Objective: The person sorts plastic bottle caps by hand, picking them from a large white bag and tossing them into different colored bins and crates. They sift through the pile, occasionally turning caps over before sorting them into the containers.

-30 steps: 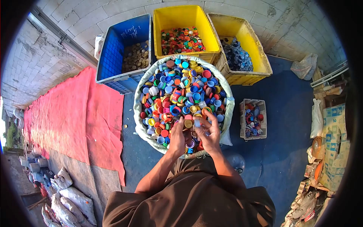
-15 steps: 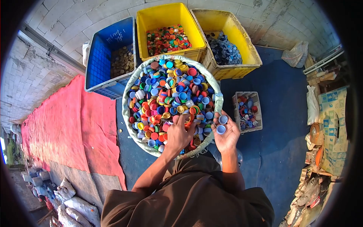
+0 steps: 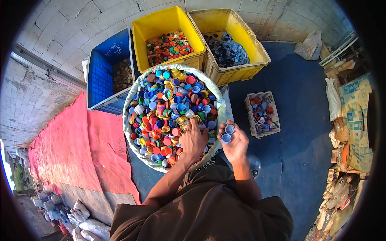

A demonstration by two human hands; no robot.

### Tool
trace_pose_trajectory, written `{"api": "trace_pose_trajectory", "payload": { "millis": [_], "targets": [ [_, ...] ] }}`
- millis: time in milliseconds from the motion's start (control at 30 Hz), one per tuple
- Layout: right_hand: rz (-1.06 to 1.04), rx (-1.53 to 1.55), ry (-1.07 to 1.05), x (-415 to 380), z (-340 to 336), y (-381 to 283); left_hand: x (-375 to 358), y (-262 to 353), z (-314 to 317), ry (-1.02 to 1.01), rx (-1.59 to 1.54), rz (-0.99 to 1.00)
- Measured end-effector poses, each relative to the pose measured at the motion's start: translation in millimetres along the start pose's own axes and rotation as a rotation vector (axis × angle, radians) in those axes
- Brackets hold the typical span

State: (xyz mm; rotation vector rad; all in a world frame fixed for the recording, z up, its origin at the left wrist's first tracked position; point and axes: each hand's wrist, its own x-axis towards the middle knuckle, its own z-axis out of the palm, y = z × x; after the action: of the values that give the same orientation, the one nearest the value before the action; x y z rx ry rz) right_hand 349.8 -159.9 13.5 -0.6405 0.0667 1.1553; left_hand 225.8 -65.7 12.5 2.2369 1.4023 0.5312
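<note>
A large round sack with a rolled pale rim (image 3: 128, 138) stands before me, full of mixed-colour plastic bottle caps (image 3: 171, 106). My left hand (image 3: 194, 141) reaches palm down over the heap, fingers apart and touching caps. A gold-yellow cap (image 3: 195, 118) lies at its fingertips; any cap under the fingers is hidden. At the sack's right edge, my right hand (image 3: 236, 148) is turned palm up with its fingers curled. It holds two light-blue bottle caps, an upper cap (image 3: 229, 129) and a lower cap (image 3: 226, 138), hollow sides showing.
Behind the sack stand a blue crate (image 3: 99, 76) with dull caps, a yellow crate (image 3: 161, 20) with red, orange and green caps, and another yellow crate (image 3: 241, 34) with blue-grey caps. A small white basket (image 3: 251, 120) sits right on the blue floor covering (image 3: 297, 152); pink cloth (image 3: 72, 140) lies left.
The view has shifted a little, so the crates appear farther left. My left hand has moved away from me and rightward across the caps. My right hand still holds the two light-blue caps.
</note>
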Motion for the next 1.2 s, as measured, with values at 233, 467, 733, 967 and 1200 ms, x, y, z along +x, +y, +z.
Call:
{"api": "trace_pose_trajectory", "payload": {
  "millis": [233, 467, 733, 967, 1200],
  "targets": [
    [0.011, -0.263, -0.008, 8, 7, 1, -1, -14, -14, -0.077, -0.771, -0.217],
    [0.065, -0.63, -0.041, 15, 32, 17, -9, -11, -55, -0.011, -1.082, -0.276],
    [-0.527, -1.57, -0.094, 33, 17, 6, -20, -54, -62, -0.139, -2.003, -0.706],
    [-0.361, -1.801, -0.291, 36, 16, -5, -30, -68, -62, -0.134, -2.01, -0.819],
    [-0.524, -1.901, -0.422, 49, 9, 2, -30, -58, -66, -0.188, -2.022, -0.822]
  ]
}}
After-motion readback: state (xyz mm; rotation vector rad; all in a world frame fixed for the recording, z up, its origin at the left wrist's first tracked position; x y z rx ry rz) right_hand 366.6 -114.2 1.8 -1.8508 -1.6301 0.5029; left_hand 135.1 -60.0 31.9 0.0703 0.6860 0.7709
